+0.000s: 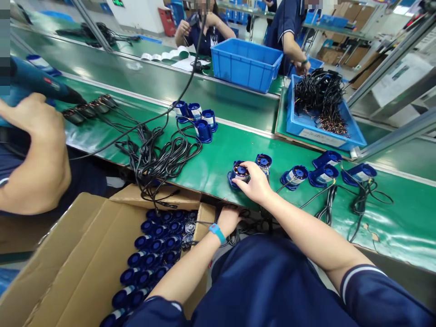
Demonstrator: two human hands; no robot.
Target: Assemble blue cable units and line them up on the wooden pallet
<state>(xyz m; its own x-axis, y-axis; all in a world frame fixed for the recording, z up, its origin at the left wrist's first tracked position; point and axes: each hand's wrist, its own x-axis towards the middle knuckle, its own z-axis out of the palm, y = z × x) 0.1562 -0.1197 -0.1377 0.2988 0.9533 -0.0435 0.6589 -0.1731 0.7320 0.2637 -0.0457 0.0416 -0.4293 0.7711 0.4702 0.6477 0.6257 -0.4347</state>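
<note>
My right hand [256, 184] is closed around a blue cylindrical motor housing [240, 170] at the bench's front edge. The housing has an open top with copper-coloured parts inside, and a pale label. Just behind it stands another blue motor housing [263, 161]. Below the bench edge, my left hand [229, 220] reaches in among black cables [235, 237], its fingers mostly hidden. A blue band circles that wrist. To the right, several more blue housings [294, 175] stand with their cords on the green bench [231, 147].
An open cardboard box [85, 240] full of blue housings stands at left. Coiled black cables [170, 156] hang over the bench edge. A co-worker's hand [37, 118] holds a power drill [51, 84]. Blue bins [245, 66] and a cable-filled tray [323, 136] stand behind.
</note>
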